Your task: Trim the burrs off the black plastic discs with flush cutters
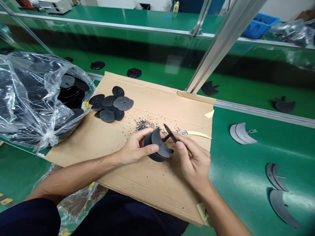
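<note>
My left hand (135, 148) is closed round a small stack of black round plastic discs (157, 146), thumb on the front face and fingers curled behind. My right hand (194, 162) pinches a small dark blade (170, 132) whose tip touches the top edge of the stack. Both hands work above a sheet of brown cardboard (147, 183) on my lap. Black shavings (145, 124) lie scattered on the cardboard just beyond the hands.
A pile of loose black discs (110, 105) lies at the cardboard's far left, beside a clear plastic bag (31, 98) full of them. Curved grey-black offcuts (242, 133) lie on the green table (246, 170) to the right. A slanted metal post (221, 42) rises ahead.
</note>
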The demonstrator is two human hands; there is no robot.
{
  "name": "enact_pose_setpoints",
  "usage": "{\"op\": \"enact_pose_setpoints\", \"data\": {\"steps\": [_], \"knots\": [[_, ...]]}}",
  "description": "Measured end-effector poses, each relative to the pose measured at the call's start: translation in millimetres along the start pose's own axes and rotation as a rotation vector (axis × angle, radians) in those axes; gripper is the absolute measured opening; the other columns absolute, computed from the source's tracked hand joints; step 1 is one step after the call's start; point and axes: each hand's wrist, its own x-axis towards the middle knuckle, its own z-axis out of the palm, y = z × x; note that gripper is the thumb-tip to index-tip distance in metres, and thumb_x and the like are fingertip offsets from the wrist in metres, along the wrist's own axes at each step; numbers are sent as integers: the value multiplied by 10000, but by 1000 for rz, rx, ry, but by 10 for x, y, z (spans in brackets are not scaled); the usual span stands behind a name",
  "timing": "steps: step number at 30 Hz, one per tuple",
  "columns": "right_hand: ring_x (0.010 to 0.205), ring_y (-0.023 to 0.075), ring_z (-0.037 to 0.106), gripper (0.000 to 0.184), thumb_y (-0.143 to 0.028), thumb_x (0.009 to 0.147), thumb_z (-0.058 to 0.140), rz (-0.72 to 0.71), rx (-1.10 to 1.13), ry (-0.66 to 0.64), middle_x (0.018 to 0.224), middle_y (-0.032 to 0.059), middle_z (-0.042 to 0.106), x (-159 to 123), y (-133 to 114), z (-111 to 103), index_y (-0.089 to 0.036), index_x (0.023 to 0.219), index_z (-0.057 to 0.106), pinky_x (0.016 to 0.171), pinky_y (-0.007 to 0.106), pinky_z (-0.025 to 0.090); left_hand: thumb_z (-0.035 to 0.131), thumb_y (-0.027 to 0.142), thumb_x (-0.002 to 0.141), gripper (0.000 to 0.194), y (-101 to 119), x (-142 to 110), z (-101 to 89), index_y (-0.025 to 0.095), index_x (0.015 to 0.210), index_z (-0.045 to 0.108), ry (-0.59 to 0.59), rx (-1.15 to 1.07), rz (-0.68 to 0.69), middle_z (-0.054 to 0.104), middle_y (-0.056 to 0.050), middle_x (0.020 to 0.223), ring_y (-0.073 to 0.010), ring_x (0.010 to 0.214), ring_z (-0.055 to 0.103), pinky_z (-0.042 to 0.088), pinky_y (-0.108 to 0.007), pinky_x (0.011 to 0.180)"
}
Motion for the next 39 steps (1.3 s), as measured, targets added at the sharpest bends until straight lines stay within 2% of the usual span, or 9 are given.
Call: {"op": "enact_pose_setpoints", "data": {"steps": [7, 17, 25, 29, 34, 39], "knots": [[1018, 227, 726, 232, -230, 959, 573, -45, 7, 2, 1115, 56, 760, 28, -34, -17, -257, 1127, 731, 919, 448, 605, 776, 420, 812, 376, -3, 3, -9, 158, 1069, 697, -6, -20, 26, 737, -61, 941, -165, 842, 689, 566, -240, 753], [1043, 242, 712, 248, -234, 932, 602, -72, -1, -12, 1164, 72, 744, 40, -23, -19, -260, 1144, 727, 825, 420, 621, 782, 441, 804, 413, -22, 4, -15, 159, 1095, 701, -8, -27, 37, 759, -86, 1025, -199, 912, 721, 579, -266, 799], [1079, 237, 697, 255, -218, 944, 590, -90, 3, -28, 1191, 73, 730, 38, -5, -35, -259, 1166, 709, 859, 422, 611, 784, 431, 806, 398, -23, 4, -11, 166, 1091, 698, -6, -32, 42, 757, -74, 999, -181, 888, 713, 571, -248, 782], [1047, 223, 700, 251, -169, 941, 586, -149, 3, -13, 1173, 69, 728, 56, 21, -31, -261, 1131, 722, 896, 424, 600, 794, 441, 789, 409, -14, 7, -4, 154, 1065, 702, 8, -31, 34, 743, -73, 964, -186, 862, 694, 566, -256, 753], [985, 222, 701, 237, -149, 897, 641, -148, -29, 34, 1153, 82, 706, 62, 22, -1, -257, 1083, 741, 758, 372, 627, 821, 399, 765, 385, -27, 12, -5, 149, 1030, 697, 43, -40, 25, 698, -35, 882, -145, 790, 649, 545, -220, 702], [926, 206, 699, 234, -117, 871, 669, -165, -52, 56, 1164, 89, 685, 46, 6, -2, -238, 1062, 731, 685, 348, 625, 809, 409, 776, 384, -53, 11, -13, 137, 1022, 695, 51, 3, 23, 692, -46, 891, -152, 793, 641, 544, -228, 695]]}}
